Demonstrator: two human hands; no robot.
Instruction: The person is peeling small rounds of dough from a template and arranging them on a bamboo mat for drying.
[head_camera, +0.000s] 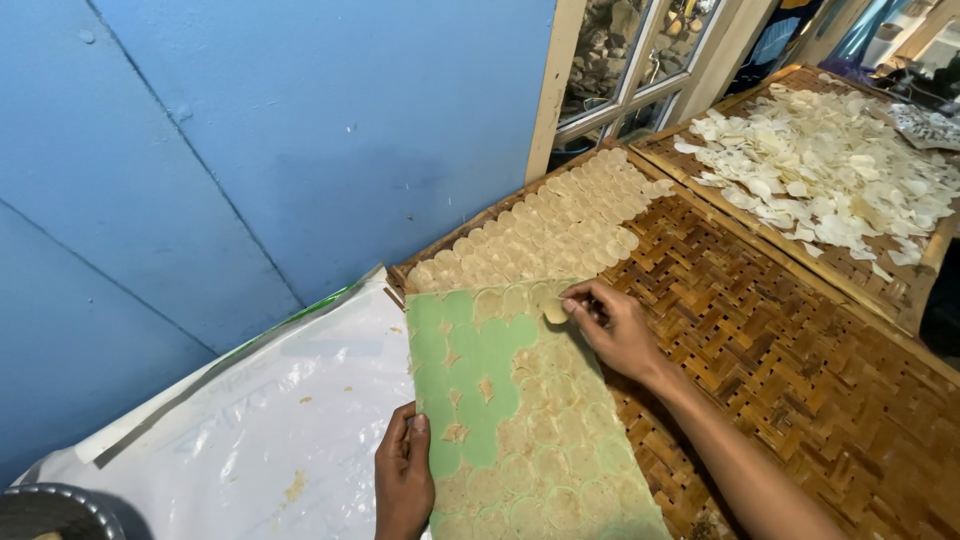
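Disc, thin and pale, sits pinched in the right hand at the green board's one-o'clock corner while the left hand clamps its seven-o'clock edge; pulling too fast could likely tear it.

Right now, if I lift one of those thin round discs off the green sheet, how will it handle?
Probably limp and feather-light: the disc pinched by the right hand looks wafer-thin. Likely tears easily; scraps remain stuck on the green sheet. It may cling, so the left hand steadying the sheet's edge helps.
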